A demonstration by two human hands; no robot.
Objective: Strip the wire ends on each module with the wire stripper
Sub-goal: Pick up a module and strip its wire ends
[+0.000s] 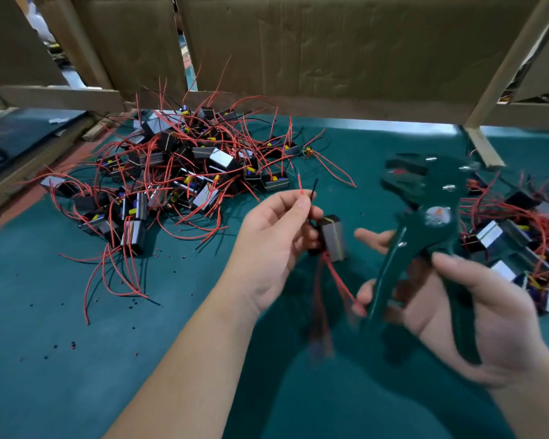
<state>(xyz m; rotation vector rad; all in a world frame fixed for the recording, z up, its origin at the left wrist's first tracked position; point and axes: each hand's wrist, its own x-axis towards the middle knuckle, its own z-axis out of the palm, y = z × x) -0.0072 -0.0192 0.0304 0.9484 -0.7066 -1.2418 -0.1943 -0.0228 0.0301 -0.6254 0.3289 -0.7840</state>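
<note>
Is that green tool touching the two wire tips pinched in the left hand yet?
Apart. The head view shows green tabletop between the wire stripper and the wire tips pinched by the left hand.

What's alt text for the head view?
A left hand pinches a module's red and black wire ends; the right hand grips a green wire stripper beside them, not touching. Heaps of wired modules lie on the teal mat.

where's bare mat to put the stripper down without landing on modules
Two patches. The green mat between the big module pile and the smaller right pile, back toward the cardboard wall, is bare. The near-left mat in front of the big pile holds only scattered insulation bits. Both piles are crowded with tangled wires.
</note>
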